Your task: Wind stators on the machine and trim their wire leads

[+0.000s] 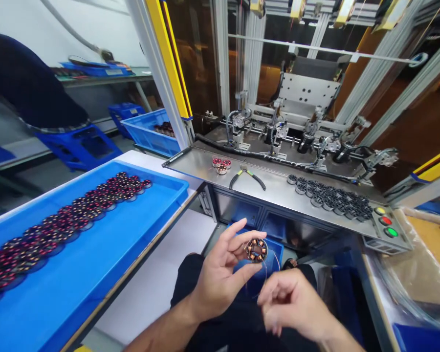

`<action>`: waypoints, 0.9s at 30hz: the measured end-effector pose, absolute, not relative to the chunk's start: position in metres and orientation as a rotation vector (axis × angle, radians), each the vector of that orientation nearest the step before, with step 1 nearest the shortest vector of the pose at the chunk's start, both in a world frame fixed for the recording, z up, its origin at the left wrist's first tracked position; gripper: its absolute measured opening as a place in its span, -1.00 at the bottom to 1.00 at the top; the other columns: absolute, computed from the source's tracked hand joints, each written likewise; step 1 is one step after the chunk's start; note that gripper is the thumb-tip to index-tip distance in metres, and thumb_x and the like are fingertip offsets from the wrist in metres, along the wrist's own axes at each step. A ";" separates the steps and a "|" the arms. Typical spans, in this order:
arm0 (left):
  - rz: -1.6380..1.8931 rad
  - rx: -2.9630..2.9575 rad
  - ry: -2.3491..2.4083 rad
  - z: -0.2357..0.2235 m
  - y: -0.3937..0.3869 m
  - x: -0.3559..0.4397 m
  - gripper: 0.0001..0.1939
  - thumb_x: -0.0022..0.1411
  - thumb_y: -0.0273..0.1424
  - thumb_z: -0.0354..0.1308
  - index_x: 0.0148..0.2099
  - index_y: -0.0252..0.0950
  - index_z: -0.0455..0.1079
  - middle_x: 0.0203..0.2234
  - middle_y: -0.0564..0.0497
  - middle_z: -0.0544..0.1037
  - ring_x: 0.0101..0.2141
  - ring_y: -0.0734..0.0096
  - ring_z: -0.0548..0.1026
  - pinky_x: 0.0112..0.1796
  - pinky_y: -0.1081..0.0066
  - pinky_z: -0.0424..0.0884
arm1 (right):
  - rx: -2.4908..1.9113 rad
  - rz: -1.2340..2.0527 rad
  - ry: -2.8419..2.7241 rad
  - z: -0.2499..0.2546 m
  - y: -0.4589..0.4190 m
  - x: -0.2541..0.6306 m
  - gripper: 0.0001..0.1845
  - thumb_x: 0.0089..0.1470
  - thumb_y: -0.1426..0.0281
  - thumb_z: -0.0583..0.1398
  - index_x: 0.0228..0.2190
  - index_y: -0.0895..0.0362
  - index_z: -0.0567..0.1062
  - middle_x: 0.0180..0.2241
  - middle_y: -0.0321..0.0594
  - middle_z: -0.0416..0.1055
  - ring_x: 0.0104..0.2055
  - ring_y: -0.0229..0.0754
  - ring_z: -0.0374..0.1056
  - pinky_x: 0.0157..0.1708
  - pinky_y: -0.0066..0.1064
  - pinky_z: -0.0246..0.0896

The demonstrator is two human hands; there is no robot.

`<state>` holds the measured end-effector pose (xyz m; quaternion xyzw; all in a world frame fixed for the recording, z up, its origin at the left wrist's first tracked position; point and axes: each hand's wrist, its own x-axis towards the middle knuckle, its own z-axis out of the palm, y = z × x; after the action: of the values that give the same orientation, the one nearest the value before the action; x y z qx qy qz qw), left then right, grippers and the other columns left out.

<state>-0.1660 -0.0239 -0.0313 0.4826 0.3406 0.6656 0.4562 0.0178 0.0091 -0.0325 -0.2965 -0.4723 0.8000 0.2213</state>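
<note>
My left hand (220, 276) grips a small round motor stator (257, 250) by its edge between thumb and fingers, above my lap. Copper windings line the inside of its dark ring. Thin copper wire (278, 261) loops out from the stator toward my right hand (291, 300). That hand is just below and to the right, its fingers curled together on the wire; the exact pinch point is blurred. Past both hands, pliers (245, 175) with black and green handles lie spread on the metal bench, beside a few wound stators (222, 166), some red.
At left, a blue tray (139, 234) holds rows of wound stators (69, 215). Dark unwound cores (332, 198) cluster on the bench (201, 166) at right, near a button box (388, 227). Behind stands a winding machine (304, 93). A seated person (29, 83) is at far left.
</note>
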 end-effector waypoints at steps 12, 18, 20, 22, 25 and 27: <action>1.525 1.147 0.826 -0.039 -0.027 -0.158 -0.20 0.10 -0.61 0.35 0.27 0.06 0.18 -0.12 0.05 0.47 -0.33 0.59 0.50 -0.25 0.56 0.48 | -1.004 1.968 -1.535 -0.006 0.014 0.025 -0.56 -0.04 0.09 0.38 -0.56 0.17 0.40 -0.63 -0.35 0.37 -0.64 -0.40 0.19 -0.59 -0.53 0.10; 1.579 1.274 0.921 -0.033 -0.035 -0.159 -0.19 0.14 -0.64 0.30 0.29 0.12 0.15 -0.11 0.05 0.57 -0.18 0.44 0.59 -0.10 0.45 0.52 | -0.997 1.697 -1.627 0.005 0.016 0.026 -0.57 -0.04 0.05 0.37 -0.48 0.13 0.38 -0.58 -0.42 0.21 -0.55 -0.37 0.07 -0.52 -0.48 0.01; 1.563 1.326 0.935 -0.031 -0.038 -0.158 -0.18 0.16 -0.64 0.29 0.31 0.13 0.12 -0.08 0.04 0.58 -0.14 0.41 0.60 -0.05 0.42 0.52 | -0.976 1.685 -1.647 0.011 0.015 0.021 -0.56 -0.02 0.07 0.36 -0.51 0.12 0.34 -0.57 -0.42 0.20 -0.52 -0.35 0.05 -0.50 -0.46 -0.01; 1.538 1.328 0.904 -0.030 -0.041 -0.157 -0.18 0.18 -0.65 0.27 0.32 0.13 0.10 -0.06 0.03 0.58 -0.11 0.41 0.59 -0.03 0.41 0.51 | -0.966 1.637 -1.645 0.010 0.011 0.016 -0.57 0.09 0.08 0.29 -0.53 0.11 0.31 -0.57 -0.40 0.20 -0.51 -0.34 0.06 -0.48 -0.45 0.00; 1.493 1.200 0.780 -0.029 -0.044 -0.158 -0.24 0.23 -0.61 0.24 0.31 0.13 0.10 -0.01 0.01 0.55 -0.11 0.39 0.60 -0.04 0.41 0.52 | -0.944 1.573 -1.568 -0.004 0.002 0.015 -0.60 0.20 0.10 0.20 -0.51 0.11 0.32 -0.55 -0.37 0.23 -0.49 -0.30 0.13 -0.43 -0.42 0.08; 1.469 1.060 0.692 -0.030 -0.044 -0.159 -0.27 0.23 -0.58 0.25 0.30 0.13 0.11 -0.01 0.00 0.53 -0.13 0.36 0.62 -0.10 0.41 0.55 | -0.951 1.586 -1.517 -0.015 -0.005 0.017 -0.62 0.22 0.12 0.19 -0.50 0.11 0.33 -0.55 -0.36 0.25 -0.48 -0.28 0.16 -0.40 -0.41 0.11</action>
<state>-0.1592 -0.0438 -0.0299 0.4507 0.2942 0.6248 0.5656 0.0173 -0.0048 -0.0147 -0.3701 -0.5903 0.6170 0.3659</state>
